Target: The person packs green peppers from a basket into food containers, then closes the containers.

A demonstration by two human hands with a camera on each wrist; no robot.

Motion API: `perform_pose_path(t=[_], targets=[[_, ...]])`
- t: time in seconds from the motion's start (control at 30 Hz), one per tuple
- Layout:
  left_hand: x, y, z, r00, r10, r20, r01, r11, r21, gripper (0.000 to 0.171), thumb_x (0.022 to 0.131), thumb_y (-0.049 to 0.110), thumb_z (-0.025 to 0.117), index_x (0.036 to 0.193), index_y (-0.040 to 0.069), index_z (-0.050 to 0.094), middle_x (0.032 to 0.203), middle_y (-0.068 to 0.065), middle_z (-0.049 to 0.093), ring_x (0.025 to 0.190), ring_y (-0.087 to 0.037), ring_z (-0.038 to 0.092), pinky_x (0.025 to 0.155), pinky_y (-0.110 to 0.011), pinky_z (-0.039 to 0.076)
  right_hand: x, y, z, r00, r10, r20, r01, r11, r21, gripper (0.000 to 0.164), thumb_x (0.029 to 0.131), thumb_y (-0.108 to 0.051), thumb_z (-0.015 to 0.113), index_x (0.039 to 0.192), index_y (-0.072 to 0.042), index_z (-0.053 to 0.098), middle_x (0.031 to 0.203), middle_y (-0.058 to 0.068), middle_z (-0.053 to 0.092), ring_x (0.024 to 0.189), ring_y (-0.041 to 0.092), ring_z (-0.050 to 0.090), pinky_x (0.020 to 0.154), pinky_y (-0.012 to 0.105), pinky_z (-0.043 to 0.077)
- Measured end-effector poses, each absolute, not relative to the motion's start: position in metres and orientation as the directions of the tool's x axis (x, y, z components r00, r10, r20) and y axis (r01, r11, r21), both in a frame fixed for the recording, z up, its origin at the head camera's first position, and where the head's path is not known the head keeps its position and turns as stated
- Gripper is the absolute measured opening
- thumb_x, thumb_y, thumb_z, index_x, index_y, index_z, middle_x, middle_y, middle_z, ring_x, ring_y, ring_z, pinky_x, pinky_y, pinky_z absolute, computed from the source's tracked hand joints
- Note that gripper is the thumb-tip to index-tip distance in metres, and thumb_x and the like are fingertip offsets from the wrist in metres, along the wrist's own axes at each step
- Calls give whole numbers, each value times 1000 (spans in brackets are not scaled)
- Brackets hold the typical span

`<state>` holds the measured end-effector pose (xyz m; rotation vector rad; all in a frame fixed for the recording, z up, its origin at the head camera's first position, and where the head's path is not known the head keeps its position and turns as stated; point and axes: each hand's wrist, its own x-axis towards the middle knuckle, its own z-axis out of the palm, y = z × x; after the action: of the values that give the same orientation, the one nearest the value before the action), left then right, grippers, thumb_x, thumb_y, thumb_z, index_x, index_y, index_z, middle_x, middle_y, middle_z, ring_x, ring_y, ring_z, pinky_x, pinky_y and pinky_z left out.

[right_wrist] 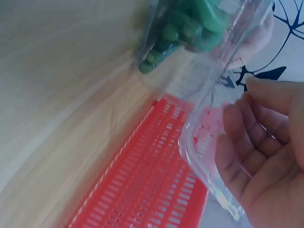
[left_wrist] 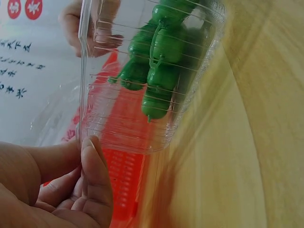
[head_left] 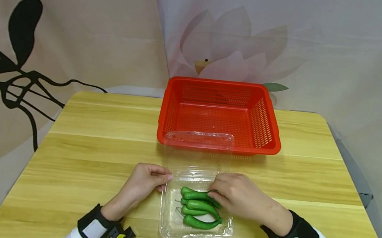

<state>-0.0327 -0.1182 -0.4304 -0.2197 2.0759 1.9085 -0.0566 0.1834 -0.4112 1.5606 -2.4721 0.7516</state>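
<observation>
Several green peppers lie side by side in a clear plastic clamshell box on the table. The box's clear lid is folded back and overlaps the front of a red basket. My left hand pinches the box's left rim between thumb and fingers, which the left wrist view confirms up close. At the upper right corner of the box is my right hand, its fingertips over the topmost pepper's end. In the right wrist view its fingers are loosely bent beside the rim, with nothing visible between them.
Behind the box stands the red perforated basket near the table's far edge; no contents show inside it. Wooden table extends to both sides. A printed cloth hangs behind. Each wrist wears a black strap.
</observation>
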Motion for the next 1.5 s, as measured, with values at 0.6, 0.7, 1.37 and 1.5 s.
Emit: perform_pose_path(t=[0.6, 0.7, 1.37, 1.5], targets=[[-40, -114, -432, -943, 110, -315, -305, 102, 947, 18, 95, -8, 69, 111, -15, 72, 91, -23, 73, 69, -16, 64, 61, -22, 58, -85, 210, -389, -578, -515, 633, -810, 456, -369, 21, 86, 3, 80, 105, -1, 73, 99, 4, 72, 82, 15, 65, 68, 20, 53], [-41, -113, -432, -944, 109, -312, -302, 100, 948, 19, 95, -9, 68, 112, -16, 72, 92, -23, 73, 69, -15, 64, 61, -23, 58, -90, 209, -386, -614, -443, 654, -774, 499, -389, 34, 83, 7, 81, 116, 4, 71, 109, 12, 70, 95, 24, 65, 79, 28, 55], [-41, -110, -431, -950, 106, -295, -283, 110, 953, 18, 95, -9, 69, 112, -15, 72, 96, -24, 75, 70, -14, 64, 63, -23, 58, -98, 208, -382, -645, -407, 647, -737, 554, -387, 40, 84, 15, 78, 123, 8, 71, 105, 15, 69, 89, 22, 59, 72, 16, 45], [-41, -109, -431, -952, 88, -294, -282, 123, 951, 18, 95, -8, 69, 112, -13, 74, 96, -22, 75, 71, -14, 64, 64, -26, 59, -93, 210, -376, -626, -416, 659, -755, 534, -380, 41, 81, 17, 79, 120, 7, 72, 102, 12, 70, 88, 20, 62, 70, 16, 47]])
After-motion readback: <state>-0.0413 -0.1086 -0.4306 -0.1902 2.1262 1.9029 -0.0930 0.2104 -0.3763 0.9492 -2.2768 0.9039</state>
